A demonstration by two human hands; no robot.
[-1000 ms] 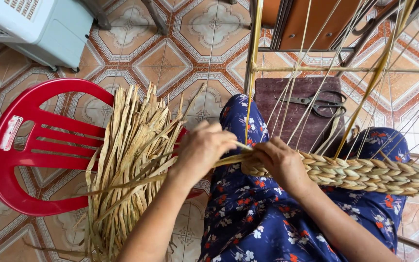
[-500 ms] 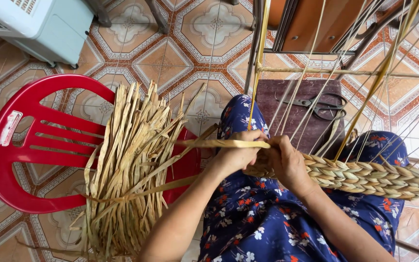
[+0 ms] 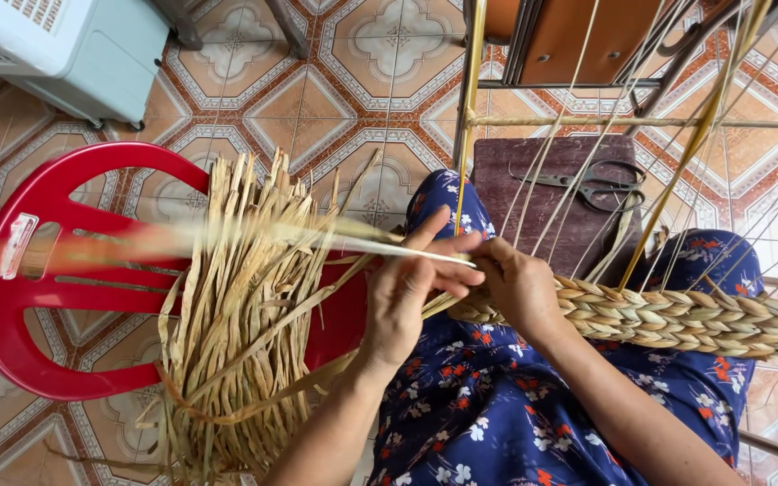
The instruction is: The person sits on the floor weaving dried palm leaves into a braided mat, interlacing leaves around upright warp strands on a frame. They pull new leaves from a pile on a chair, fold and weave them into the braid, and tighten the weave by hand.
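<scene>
The braid [image 3: 677, 315] of dried straw lies across your lap, running from your hands out toward the right edge of the view; a good stretch of it is already plaited tight and even, and the unfinished end sits at your fingers, so the woven part looks well begun but far from used up. Your right hand [image 3: 520, 288] is clenched around that working end, pinching the last crossings together; your left hand [image 3: 407, 297] grasps a long loose strand [image 3: 272, 238], thumb and fingers closed on it, and the strand streaks out blurred to the left across the chair. From the braid's end a few more loose strands trail down and left into the bundle of straw [image 3: 245, 315]; that bundle rests on the seat of the red plastic chair [image 3: 38, 306] just beside your left knee, fanned out and hanging over the seat's near edge, and plenty of it is left to feed in. Thin upright strings [image 3: 578, 144] rise past the braid on a frame in front of you; behind them a pair of scissors [image 3: 592, 184] lies on a dark stool [image 3: 515, 180], untouched; a pale box-shaped appliance [image 3: 74, 45] stands on the patterned tiled floor [image 3: 353, 81] at the top left corner.
</scene>
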